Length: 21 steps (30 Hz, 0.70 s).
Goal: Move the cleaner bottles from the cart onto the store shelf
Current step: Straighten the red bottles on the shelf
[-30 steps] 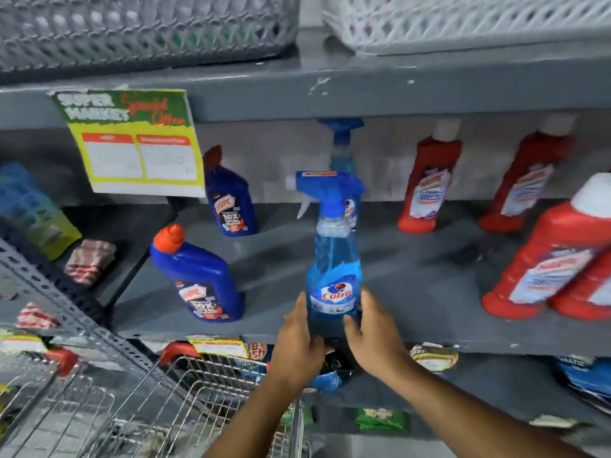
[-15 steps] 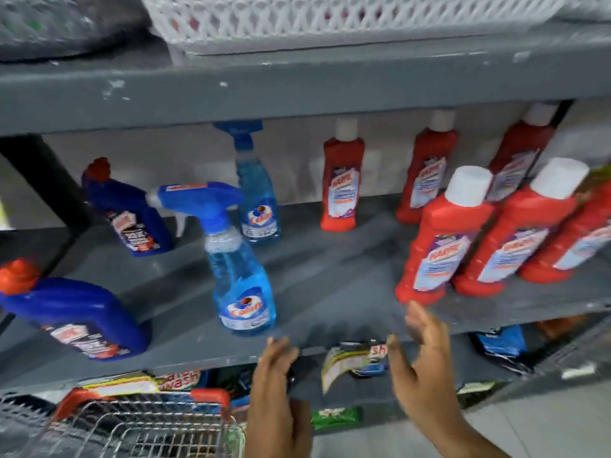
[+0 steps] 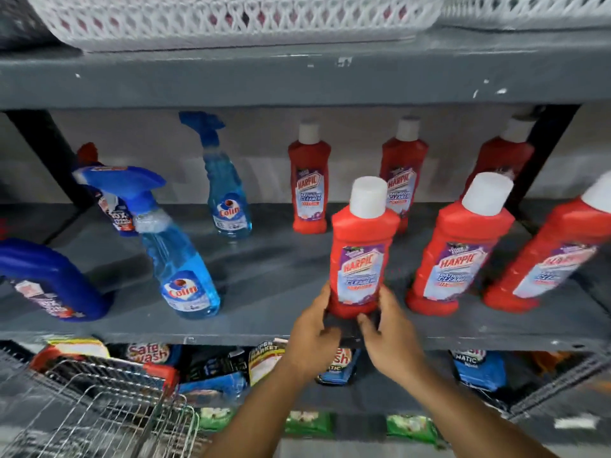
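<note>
Both hands, left [image 3: 312, 328] & right [image 3: 391, 332], grip red bottle [image 3: 360, 259] base on shelf [image 3: 264, 325] front; next: let go, back to cart [image 3: 99, 408].

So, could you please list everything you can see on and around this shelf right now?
Red Harpic bottles: six, red with white caps, three at the front right of the middle shelf, three at the back.
Colin spray bottles: two, light blue, one front left, one at the back.
Dark blue bottles: two, at the shelf's left end, one front, one back.
Lattice baskets: at least two, pale, top shelf.
Packets: several, mixed colours, on the shelf below.
Wire cart: one, metal with red trim, bottom left.
Left hand and right hand: both at the base of the nearest red bottle.
</note>
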Motion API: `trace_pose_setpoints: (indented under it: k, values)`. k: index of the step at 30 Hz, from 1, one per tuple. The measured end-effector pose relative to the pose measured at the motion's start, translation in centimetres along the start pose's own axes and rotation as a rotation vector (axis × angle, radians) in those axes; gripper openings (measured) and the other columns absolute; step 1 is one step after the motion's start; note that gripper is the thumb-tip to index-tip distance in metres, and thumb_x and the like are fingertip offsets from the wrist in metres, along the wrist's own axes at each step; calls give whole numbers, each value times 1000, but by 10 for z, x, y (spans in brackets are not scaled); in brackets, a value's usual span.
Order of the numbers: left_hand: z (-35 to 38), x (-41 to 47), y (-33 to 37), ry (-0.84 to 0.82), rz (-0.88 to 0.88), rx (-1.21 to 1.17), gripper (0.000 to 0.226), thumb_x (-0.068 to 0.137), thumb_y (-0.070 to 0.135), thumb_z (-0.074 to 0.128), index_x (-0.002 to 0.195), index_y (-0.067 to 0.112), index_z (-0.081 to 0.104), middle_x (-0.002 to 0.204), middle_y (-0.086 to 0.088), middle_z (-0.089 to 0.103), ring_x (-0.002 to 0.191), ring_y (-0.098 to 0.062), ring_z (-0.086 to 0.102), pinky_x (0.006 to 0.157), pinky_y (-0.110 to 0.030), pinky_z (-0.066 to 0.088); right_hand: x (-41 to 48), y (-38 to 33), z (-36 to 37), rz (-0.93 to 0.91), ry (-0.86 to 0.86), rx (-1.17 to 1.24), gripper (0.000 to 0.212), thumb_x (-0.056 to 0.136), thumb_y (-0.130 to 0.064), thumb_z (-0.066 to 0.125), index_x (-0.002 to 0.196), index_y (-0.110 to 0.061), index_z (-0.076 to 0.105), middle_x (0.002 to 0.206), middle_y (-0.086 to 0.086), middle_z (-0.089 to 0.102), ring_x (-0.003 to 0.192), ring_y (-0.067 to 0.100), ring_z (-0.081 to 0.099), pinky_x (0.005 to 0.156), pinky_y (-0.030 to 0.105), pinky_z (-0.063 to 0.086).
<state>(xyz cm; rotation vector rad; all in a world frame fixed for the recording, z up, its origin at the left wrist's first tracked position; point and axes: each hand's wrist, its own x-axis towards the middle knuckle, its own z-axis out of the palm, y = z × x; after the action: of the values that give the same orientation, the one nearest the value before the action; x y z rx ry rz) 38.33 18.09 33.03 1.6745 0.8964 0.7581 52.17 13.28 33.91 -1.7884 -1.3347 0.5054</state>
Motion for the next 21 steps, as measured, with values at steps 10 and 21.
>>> trace_pose_setpoints:
  k: [10, 21]
  values:
    - [-60, -20, -14, 87, -54, 11, 90, 63, -11, 35, 148, 21, 30, 146, 10, 46, 135, -2, 42, 118, -36, 29, -14, -25, 59, -9, -153, -77, 71, 87, -18, 56, 147, -14, 19, 148, 10, 40, 131, 25, 43, 107, 34, 38]
    - [12, -60, -2, 280, 299, 236, 63, 61, 0, 39, 113, 33, 52, 127, 4, 55, 124, -1, 48, 103, -13, 35, -46, 42, -34, 73, 436, 75, 51, 81, -2, 57, 130, -1, 43, 123, 21, 52, 111, 8, 50, 96, 8, 32]
